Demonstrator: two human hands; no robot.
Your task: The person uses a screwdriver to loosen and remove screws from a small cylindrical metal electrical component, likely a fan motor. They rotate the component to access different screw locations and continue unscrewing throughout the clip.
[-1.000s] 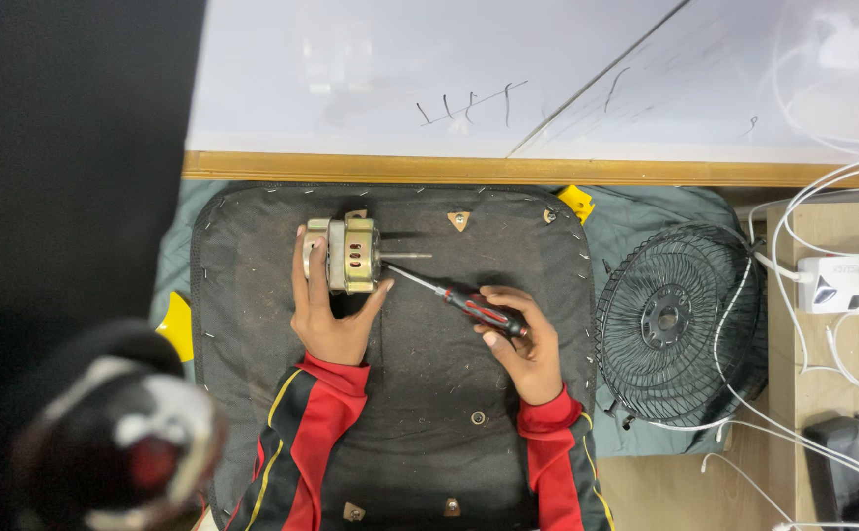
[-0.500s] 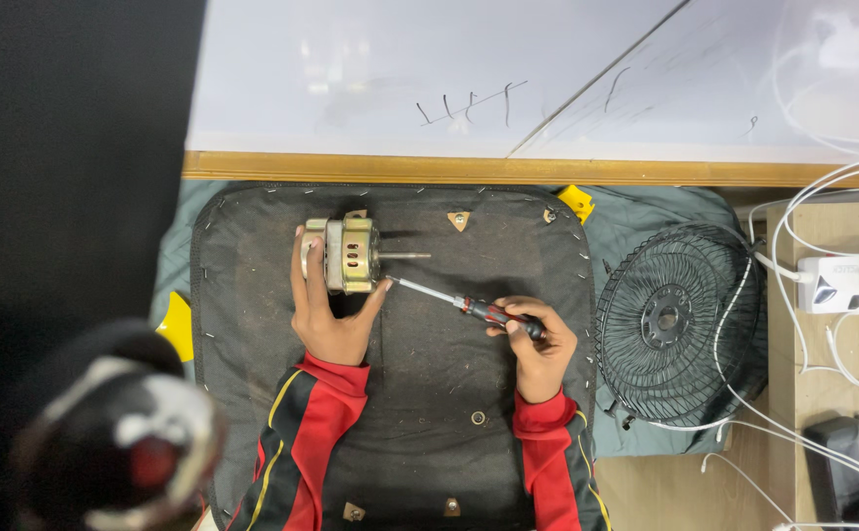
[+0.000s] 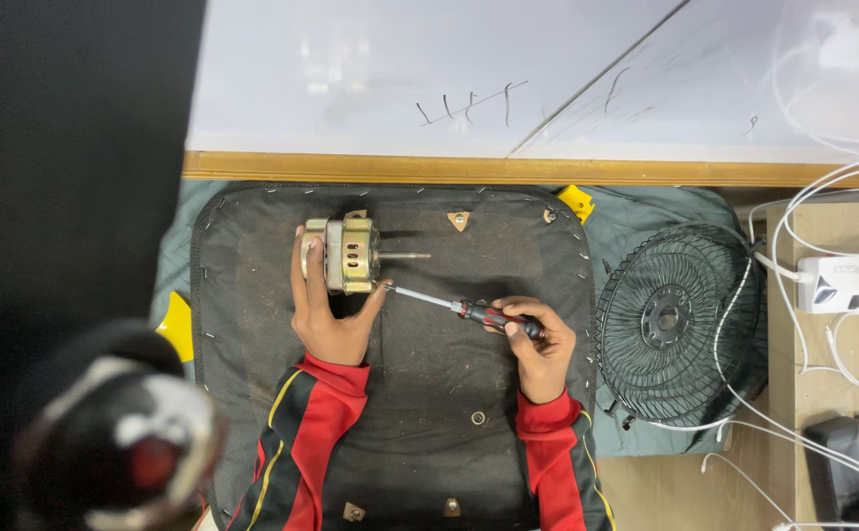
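- Since the earlier frames the right hand (image 3: 538, 339) had slid outward and the screwdriver (image 3: 459, 307) had flattened, so that its tip now met the motor's (image 3: 349, 256) lower right edge instead of angling up from farther right.
- At far left a dark panel (image 3: 66, 177) filled the view, and a blurred round object (image 3: 120, 442) with a reddish centre sat too close to the camera to make out.
- The left hand (image 3: 326, 320) cupped the small metal motor from below, thumb up its left side and fingers spread against its right; the palm hid the motor's underside.
- The motor lay on its side on the black padded board (image 3: 420, 413), near the upper left, its thin shaft (image 3: 405, 256) pointing right.
- The right hand was curled tight around the screwdriver's red-and-black handle, which it mostly covered.
- A black wire fan guard (image 3: 670, 324) lay to the right on grey cloth (image 3: 646, 211).
- White cables (image 3: 823, 197) and a power strip (image 3: 847, 280) ran off the right edge.
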